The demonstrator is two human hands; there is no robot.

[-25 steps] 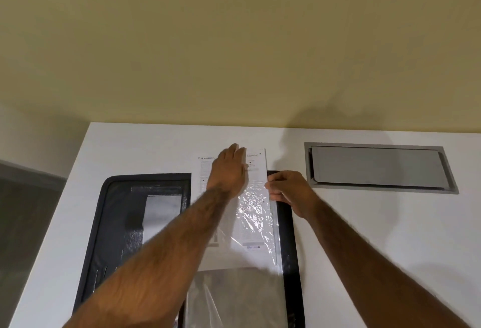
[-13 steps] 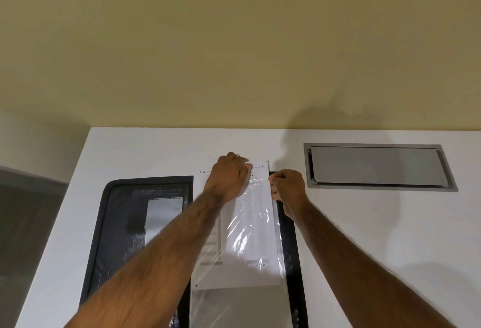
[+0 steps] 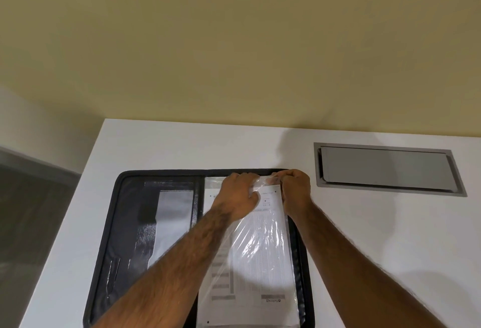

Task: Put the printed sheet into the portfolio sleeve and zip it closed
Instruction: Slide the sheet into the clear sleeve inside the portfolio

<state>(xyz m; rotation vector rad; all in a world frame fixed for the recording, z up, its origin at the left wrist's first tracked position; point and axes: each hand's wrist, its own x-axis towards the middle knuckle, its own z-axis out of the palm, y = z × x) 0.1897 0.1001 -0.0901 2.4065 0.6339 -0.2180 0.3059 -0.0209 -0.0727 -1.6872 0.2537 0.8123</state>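
Observation:
A black zip portfolio (image 3: 122,223) lies open on the white table. On its right half the printed sheet (image 3: 263,270) lies inside a clear plastic sleeve (image 3: 257,244), text showing through the wrinkled film. My left hand (image 3: 238,197) presses on the upper part of the sheet and pinches the sleeve's top edge. Close beside it, my right hand (image 3: 295,188) pinches the same top edge near the right corner. The zipper runs around the black rim; its pull is not visible.
A grey metal cable hatch (image 3: 385,168) is set into the white table (image 3: 390,236) at the right. The table's left edge drops to a dark floor (image 3: 31,210). A beige wall stands right behind the table.
The sheet has slid down into the sleeve, no longer sticking out past the portfolio's top. Both hands have come together at the sleeve's top edge. The view tilted down.

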